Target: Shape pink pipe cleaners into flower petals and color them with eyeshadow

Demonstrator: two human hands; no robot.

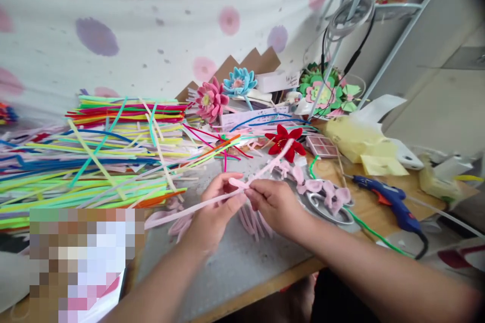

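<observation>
A white cloth printed with pink and purple blooms hangs behind a wooden table, whose near part is covered by a grey textured mat. Over the mat, the left hand and the right hand meet, both pinching closed on one long pale pink fuzzy pipe cleaner. It is folded where the fingertips meet, and its two ends run out straight.

As a judgement, the work is partway. Several bent pink loops already lie just right of the hands, with more pink pieces under them. The big heap of straight multicoloured pipe cleaners at left is unused.

Finished pieces stand behind: a red flower, a deep pink flower, a light blue flower and a green one. A blue hot glue gun lies at right, apart from the hands. Nothing blocks the hands, though clutter crowds the mat.
</observation>
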